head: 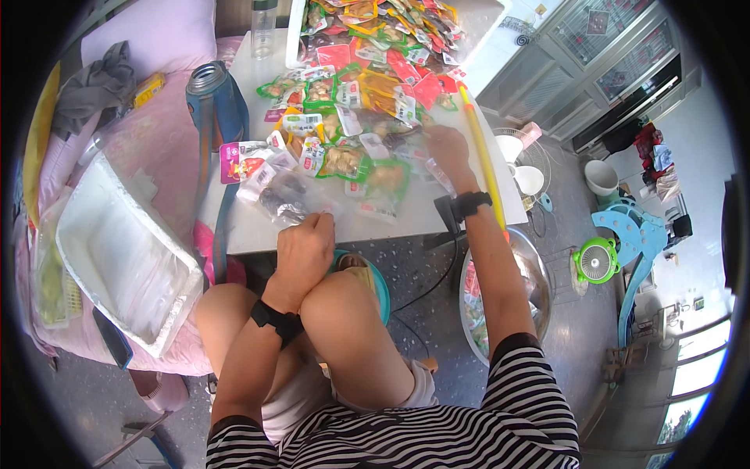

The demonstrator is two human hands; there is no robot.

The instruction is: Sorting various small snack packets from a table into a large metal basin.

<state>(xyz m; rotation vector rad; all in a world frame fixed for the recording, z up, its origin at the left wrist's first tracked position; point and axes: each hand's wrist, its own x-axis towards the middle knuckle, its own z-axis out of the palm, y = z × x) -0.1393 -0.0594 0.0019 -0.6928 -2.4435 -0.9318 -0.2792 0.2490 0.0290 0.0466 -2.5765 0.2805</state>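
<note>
My left hand (306,249) is closed on the edge of a clear plastic bag (319,205) at the table's front edge. Dark-looking contents (282,196) show through the bag, though their kind is unclear. My right hand (450,153), blurred, reaches over the right side of the white table (258,231). A clear and white packet (439,176) lies against its underside; whether the fingers hold it cannot be made out. Between and beyond my hands are several vacuum-sealed food packets, among them a green-edged one (343,163), a yellow one (384,94) and a purple-cornered one (237,163).
A white foam box (492,17) heaped with packets stands at the back. Along the right edge lies a yellow stick (483,152); below is a metal basin (542,281) holding packets. To the left are a blue bottle (220,108) and a foam box (126,234) on a bed.
</note>
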